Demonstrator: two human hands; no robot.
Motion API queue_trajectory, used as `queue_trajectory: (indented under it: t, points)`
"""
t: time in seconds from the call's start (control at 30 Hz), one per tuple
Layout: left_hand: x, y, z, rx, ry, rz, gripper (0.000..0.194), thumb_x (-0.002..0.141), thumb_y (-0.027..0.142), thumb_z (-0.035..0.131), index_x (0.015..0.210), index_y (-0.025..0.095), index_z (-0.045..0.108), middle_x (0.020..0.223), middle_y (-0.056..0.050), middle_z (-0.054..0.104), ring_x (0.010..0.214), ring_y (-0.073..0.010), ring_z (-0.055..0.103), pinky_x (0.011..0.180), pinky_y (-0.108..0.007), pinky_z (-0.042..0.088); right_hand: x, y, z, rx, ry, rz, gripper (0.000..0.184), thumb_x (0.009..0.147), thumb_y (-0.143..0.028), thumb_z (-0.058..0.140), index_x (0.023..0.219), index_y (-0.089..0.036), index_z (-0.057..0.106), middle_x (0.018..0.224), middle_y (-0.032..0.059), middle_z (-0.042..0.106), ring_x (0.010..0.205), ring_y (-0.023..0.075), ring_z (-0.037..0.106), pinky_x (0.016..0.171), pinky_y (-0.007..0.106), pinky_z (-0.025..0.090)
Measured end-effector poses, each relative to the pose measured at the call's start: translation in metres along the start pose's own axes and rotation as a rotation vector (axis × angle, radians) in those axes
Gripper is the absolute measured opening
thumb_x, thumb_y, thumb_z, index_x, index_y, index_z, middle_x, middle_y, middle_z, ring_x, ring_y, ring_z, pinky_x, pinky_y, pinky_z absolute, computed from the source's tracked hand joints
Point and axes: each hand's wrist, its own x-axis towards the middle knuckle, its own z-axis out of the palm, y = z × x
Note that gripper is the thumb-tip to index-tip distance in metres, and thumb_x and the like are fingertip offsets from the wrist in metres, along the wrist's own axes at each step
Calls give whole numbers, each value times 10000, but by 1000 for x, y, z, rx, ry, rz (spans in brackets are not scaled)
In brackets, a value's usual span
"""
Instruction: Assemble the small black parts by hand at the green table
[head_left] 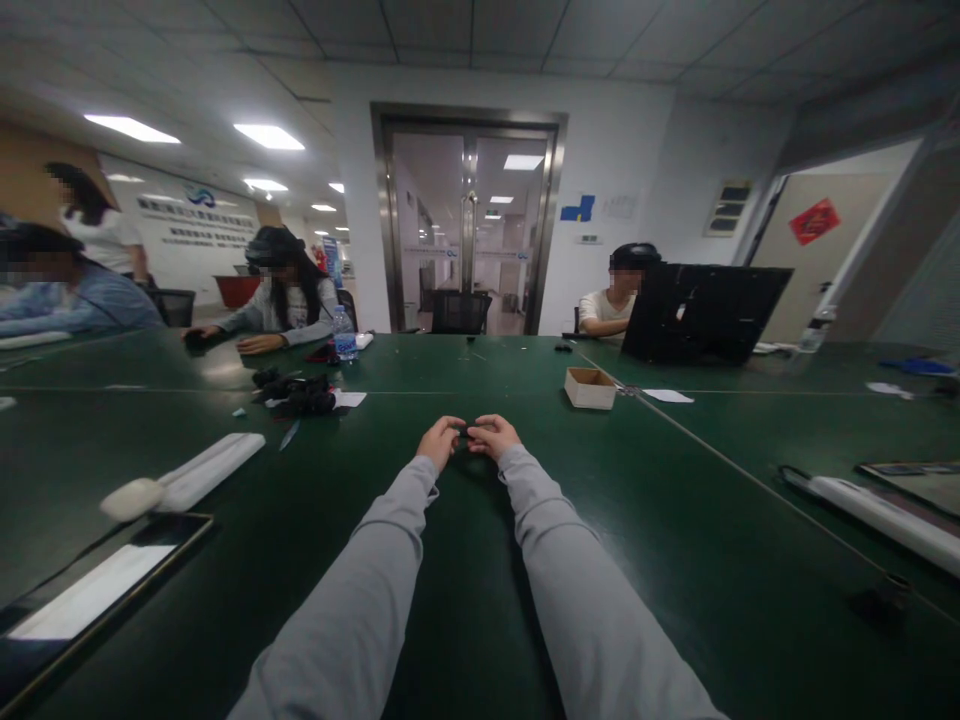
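Observation:
Over the green table, my left hand (439, 441) and my right hand (496, 437) face each other, nearly touching. A small black object (464, 430) sits between their fingertips, pinched from both sides. Its kind cannot be made out, since fingers cover most of it. Both hands are closed with curled fingers, just above the tabletop. Ahead and to the right of them stands a small open box (590, 398) with pale sides.
To the left lie a white power strip (217, 470) with a plug, a tablet (112, 590), a pen (289, 434) and a black tangled bundle (296, 392). A bottle (345, 335), a monitor (701, 315) and several people are farther off. Another strip (885, 515) lies right.

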Motion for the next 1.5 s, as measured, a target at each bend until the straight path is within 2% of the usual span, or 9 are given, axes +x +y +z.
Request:
queue_trajectory:
  t: [0.1,0.2,0.43,0.6,0.77,0.9,1.07,1.23,1.5]
  points:
    - [-2,2,-1,43,1,22,247,734,256,378,838,176,587,399,57,416,378,-76,397,419,-180,324,-2,-2,0,-33,-80,-4,448,580,-56,661,981,-173,500,560,-66,546,410,94,568,381,181,478]
    - [-5,3,-2,142,48,64,235,743,297,404,815,184,598,442,47,455,404,-76,430,443,-185,343,-3,-3,0,-72,-136,5,337,609,-36,616,923,-134,544,570,-38,567,409,82,564,364,147,448]
    - [-5,4,-3,147,42,78,238,764,305,392,833,188,587,466,45,456,394,-72,418,432,-186,350,-1,-2,0,-62,-125,14,226,608,-5,577,796,-131,565,531,-27,573,433,102,578,395,168,469]
    - [-5,6,-3,151,57,98,220,717,209,437,871,189,592,664,18,560,449,-53,437,469,-174,371,-3,-3,-1,-71,-131,-7,250,588,-10,588,801,-139,567,521,-35,570,461,99,589,443,168,496]
    - [-6,7,-4,296,54,74,254,780,289,376,828,195,607,525,30,504,461,-77,444,502,-187,374,-1,-2,-1,-63,-152,6,258,570,-16,601,793,-141,565,517,-39,567,465,103,593,444,172,501]
    - [-4,5,-4,254,28,89,223,752,242,418,896,206,585,573,44,518,448,-65,439,490,-180,371,-1,-3,-1,-64,-142,12,247,582,-11,587,789,-144,565,513,-38,564,463,101,592,433,164,495]
    - [-4,3,-3,271,29,100,281,800,314,353,853,192,601,437,50,448,436,-76,433,474,-176,354,-2,-3,0,-66,-136,20,245,589,3,568,788,-140,562,518,-34,567,453,101,588,438,170,495]
    - [-4,4,-4,204,-13,95,236,721,218,445,922,201,567,579,47,521,438,-57,442,464,-169,365,-1,-2,-1,-72,-127,12,238,597,-6,575,795,-138,564,517,-32,565,462,100,590,434,166,488]
    - [-3,2,-3,212,0,83,233,752,240,397,897,197,573,525,53,497,406,-59,434,454,-178,363,-1,-1,-1,-62,-135,2,240,605,10,558,793,-138,564,507,-31,559,456,97,586,427,159,489]
